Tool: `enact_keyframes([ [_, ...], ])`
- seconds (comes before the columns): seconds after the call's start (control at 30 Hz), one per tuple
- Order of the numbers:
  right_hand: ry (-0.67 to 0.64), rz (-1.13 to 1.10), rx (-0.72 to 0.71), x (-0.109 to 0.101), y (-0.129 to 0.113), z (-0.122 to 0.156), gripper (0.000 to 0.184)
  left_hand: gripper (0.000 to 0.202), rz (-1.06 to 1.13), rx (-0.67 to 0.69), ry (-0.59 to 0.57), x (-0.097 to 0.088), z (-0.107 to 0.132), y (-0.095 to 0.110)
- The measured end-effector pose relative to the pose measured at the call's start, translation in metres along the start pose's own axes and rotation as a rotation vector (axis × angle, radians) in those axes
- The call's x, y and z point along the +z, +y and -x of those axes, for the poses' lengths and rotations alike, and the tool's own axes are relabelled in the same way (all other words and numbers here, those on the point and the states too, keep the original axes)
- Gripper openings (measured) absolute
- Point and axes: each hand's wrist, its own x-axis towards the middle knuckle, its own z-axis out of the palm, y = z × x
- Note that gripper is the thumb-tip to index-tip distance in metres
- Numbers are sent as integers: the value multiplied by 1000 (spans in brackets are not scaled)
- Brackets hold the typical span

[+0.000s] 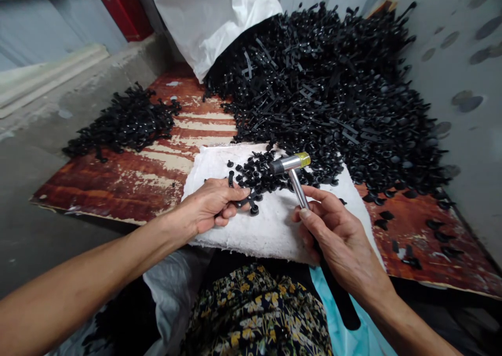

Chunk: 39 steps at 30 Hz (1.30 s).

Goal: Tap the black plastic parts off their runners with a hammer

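My right hand [337, 236] grips a small hammer [294, 170] by its steel handle, and the hammer's head has a yellow-tipped face and hangs over a small pile of black plastic fasteners [254, 173]. That pile lies on a thick white padded cloth [274, 230]. My left hand [212, 207] rests palm down at the pile's near edge, its fingertips pinching a black fastener [245, 202]. Part of that piece is hidden by my fingers. Behind the cloth rises a large heap of similar black pieces [325, 94].
The cloth sits on a worn board with peeling red varnish [117, 178], which also carries a smaller black heap [125, 123] and scattered pieces [427, 241]. A white sack [207, 16] spills the large heap. A grey wall [470, 136] stands at right. Floral clothing [254, 314] covers my lap.
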Motion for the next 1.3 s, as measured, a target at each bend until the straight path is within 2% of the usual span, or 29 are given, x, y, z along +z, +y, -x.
enact_keyframes([
  [0.6,-6,16,-17,0,0,-1,38,21,-92,16,64,10,4,3],
  [0.7,-33,90,-46,-2,-2,0,34,22,-104,2,82,11,4,3],
  [0.8,-59,309,-164,-6,-5,3,30,22,-112,-1,89,10,2,3],
  [0.9,-51,553,-402,-10,-7,10,32,21,-112,11,59,8,1,2],
  [1.03,-50,777,-707,-14,-4,16,55,20,-116,26,28,7,0,1],
  [1.1,-96,924,-760,-16,-1,17,68,20,-123,24,33,7,1,1],
  [1.2,-166,1141,-763,-17,0,16,83,18,-123,23,27,7,1,1],
  [1.3,-173,1214,-770,-17,-4,15,86,15,-119,31,-16,5,1,1],
])
